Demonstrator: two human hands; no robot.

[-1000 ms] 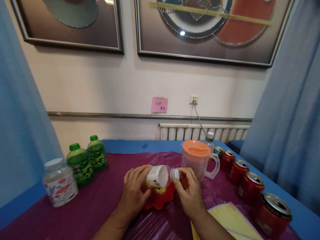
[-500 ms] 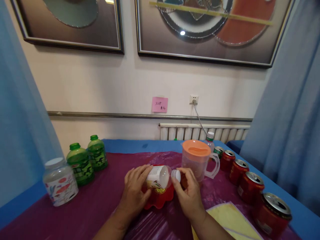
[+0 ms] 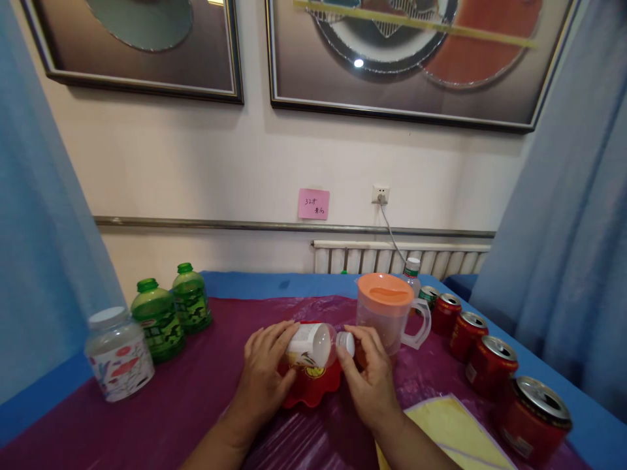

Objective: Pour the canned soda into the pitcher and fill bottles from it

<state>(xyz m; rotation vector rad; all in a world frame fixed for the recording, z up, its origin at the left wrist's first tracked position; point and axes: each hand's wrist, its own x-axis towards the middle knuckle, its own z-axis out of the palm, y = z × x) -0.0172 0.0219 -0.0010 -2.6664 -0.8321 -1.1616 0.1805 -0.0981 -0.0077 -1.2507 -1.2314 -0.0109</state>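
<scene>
A clear plastic bottle with a white label (image 3: 309,346) is held sideways over a scalloped red dish (image 3: 311,393). The left hand (image 3: 268,359) is wrapped around its body; the right hand (image 3: 369,372) pinches the round white cap (image 3: 347,343) at its neck, near a translucent orange-lidded pitcher (image 3: 385,314).

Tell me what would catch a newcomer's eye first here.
Probably the bottle in the centre, held sideways above a red dish, the left hand around its body and the right hand at its white cap. Just beyond the right hand stands a pitcher with a bright orange lid. Red cans line the right side, and two framed pictures loom across the top.
</scene>
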